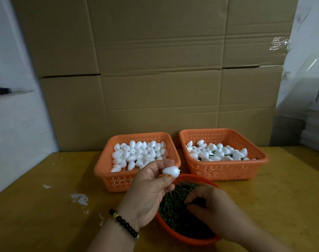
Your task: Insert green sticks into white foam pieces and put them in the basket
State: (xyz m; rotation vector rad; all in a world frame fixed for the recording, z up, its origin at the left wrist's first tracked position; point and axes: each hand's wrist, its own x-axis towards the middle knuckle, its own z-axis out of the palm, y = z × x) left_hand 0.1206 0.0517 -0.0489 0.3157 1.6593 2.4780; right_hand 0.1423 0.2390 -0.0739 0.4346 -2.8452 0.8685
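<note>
Two orange baskets stand side by side at the back of the yellow counter [46, 211], against a wall of cardboard [155, 70]. From the head view, the left basket [107, 171] holds plain white foam pieces [137, 153], egg-shaped and heaped loosely. The right basket [227, 171] holds foam pieces with green sticks already in them [220, 153]; the dark stems show between the white shapes.

Nearer the person, just in front of the two baskets, sits a round orange bowl [189, 241] filled with loose green sticks [173, 206].

The left hand [147, 193] is raised over the near rim of the left basket and the far edge of the bowl. Its thumb and fingers pinch one foam piece [170, 171], held on its side with the blunt end pointing right. A bracelet [123, 223] of dark beads with one gold bead circles that wrist.

The right hand [209, 210] reaches down into the bowl, fingers curled toward the thumb among the sticks. It appears to be pinching at them, but blur and shadow hide whether a stick is actually caught, so I cannot tell.

White flecks [78, 198] mark the counter left of the bowl. A pale wall [13, 124] stands at far left, and grey stacked sheets [316, 124] at far right.
</note>
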